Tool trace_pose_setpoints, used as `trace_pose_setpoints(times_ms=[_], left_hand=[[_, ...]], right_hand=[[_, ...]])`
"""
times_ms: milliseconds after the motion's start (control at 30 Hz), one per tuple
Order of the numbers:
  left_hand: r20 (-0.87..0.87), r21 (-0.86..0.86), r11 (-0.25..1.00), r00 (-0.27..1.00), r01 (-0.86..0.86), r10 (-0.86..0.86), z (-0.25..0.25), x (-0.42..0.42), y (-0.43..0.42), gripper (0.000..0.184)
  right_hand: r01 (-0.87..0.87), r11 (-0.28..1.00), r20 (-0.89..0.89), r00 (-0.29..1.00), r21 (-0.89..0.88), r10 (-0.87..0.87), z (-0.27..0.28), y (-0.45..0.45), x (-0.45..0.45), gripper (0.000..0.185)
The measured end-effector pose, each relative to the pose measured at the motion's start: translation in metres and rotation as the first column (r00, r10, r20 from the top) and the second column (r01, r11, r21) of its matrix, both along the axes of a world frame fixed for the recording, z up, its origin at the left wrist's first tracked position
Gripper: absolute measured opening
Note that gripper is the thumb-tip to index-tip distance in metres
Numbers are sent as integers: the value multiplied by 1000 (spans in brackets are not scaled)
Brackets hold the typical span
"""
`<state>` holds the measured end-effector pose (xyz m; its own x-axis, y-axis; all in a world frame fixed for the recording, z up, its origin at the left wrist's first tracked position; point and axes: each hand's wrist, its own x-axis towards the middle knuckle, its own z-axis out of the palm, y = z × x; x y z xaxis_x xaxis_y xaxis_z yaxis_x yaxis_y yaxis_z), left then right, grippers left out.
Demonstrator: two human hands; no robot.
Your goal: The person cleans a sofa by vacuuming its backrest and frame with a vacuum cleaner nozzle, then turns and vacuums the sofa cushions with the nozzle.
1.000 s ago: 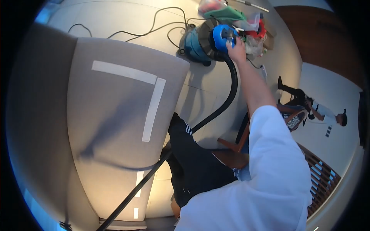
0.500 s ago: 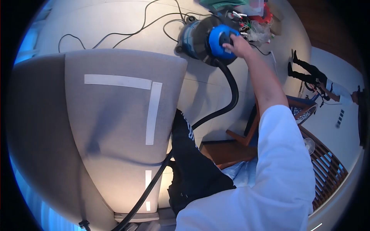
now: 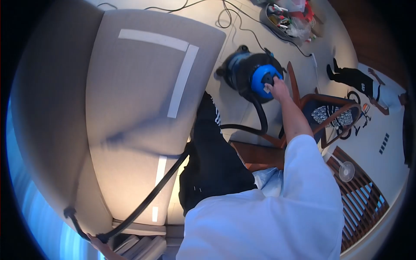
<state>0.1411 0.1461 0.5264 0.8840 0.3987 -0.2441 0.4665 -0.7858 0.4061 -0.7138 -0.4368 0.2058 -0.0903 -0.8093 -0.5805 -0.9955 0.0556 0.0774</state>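
A canister vacuum cleaner (image 3: pixel 238 71) with a blue top stands on the floor beyond the sofa's edge. My right hand (image 3: pixel 278 88) is closed around the handle on the blue lid. A black hose (image 3: pixel 149 197) runs from the vacuum past my leg and across the sofa seat (image 3: pixel 134 86). At the lower left, my left hand (image 3: pixel 100 245) is only partly in view, its fingers around the hose's end piece near the black nozzle (image 3: pixel 70 212). White strips (image 3: pixel 184 82) lie on the seat.
A wooden armchair (image 3: pixel 299 104) stands right of the vacuum. Behind it, a bin of assorted items (image 3: pixel 288 26) sits near loose cables (image 3: pixel 236 19). Another person (image 3: pixel 359 82) stands at the far right by a bicycle (image 3: pixel 353 121). A fan (image 3: pixel 346 171) is at the right.
The vacuum has shifted away from the bin towards me, with my right hand still on its handle. The view has turned, and my left hand and the nozzle have come into sight.
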Motion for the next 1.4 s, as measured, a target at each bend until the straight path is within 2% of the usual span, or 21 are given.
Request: trace_pose_setpoints(times_ms=[67,133,233,300,367,400,433,467,500,567,667,800,867,967,1067,1133,1167,1267,1300,1333,1400], left_hand=[[-23,-67,992,993,112,-113,-9,17,56,57],[10,116,965,971,236,-239,-14,32,101,55],[89,-281,914,956,293,-279,-30,13,137,40],[26,-444,879,983,176,-184,-14,-28,120,42],[-114,94,942,943,322,-312,2,-37,127,44],[-26,51,953,954,299,-298,2,-57,115,45],[60,6,959,957,283,-282,2,-76,101,49],[144,-13,984,974,176,-172,4,-99,80,48],[187,-32,983,967,182,-173,-1,-104,88,48],[204,-48,981,963,187,-173,-19,-97,83,48],[187,-21,988,972,152,-145,-38,-87,94,50],[372,-448,889,924,94,90,-36,-98,134,45],[354,-605,790,921,95,160,-28,-105,104,39],[197,-837,545,956,48,219,-31,-78,90,36],[244,-685,729,947,16,208,-28,-53,64,43],[456,-193,977,890,89,9,-19,-61,38,48],[572,245,966,792,84,-214,-25,-63,35,50],[447,506,855,812,117,-376,-28,-67,23,55],[437,532,833,793,154,-425,-43,-67,20,57],[425,554,810,770,194,-475,-56,-68,13,59],[441,501,842,779,198,-445,-70,-73,3,57]], right_hand=[[-19,1000,26,999,-3,19,1,54,-6,56],[-33,999,58,998,27,31,-9,103,-15,61],[-40,999,234,971,-20,43,-16,175,-24,60],[20,991,390,918,132,-70,-31,211,-29,52],[-54,996,531,847,72,7,-49,245,-33,46],[-90,993,638,770,74,22,-68,260,-45,48],[22,984,552,826,177,-118,-53,271,-36,49],[-54,989,357,934,140,0,-48,280,-33,56],[-188,976,274,938,-107,211,-90,302,-61,55],[-214,966,183,965,147,186,-61,290,-34,58],[-158,986,213,966,46,145,-80,314,-2,56],[-107,994,370,924,11,95,-91,332,5,61],[-64,997,74,995,-47,67,-66,332,37,69],[-179,968,257,941,-178,222,-61,300,117,74],[-410,908,587,717,-82,376,-26,242,269,76],[-543,809,655,529,-227,539,-16,205,376,78],[-600,779,616,547,-184,567,-1,191,443,74],[-729,567,591,278,-384,757,69,181,632,77],[-696,603,693,209,-390,689,125,195,684,72],[-637,573,734,15,-516,679,164,210,730,69],[-638,525,740,-107,-563,664,213,252,804,66]])
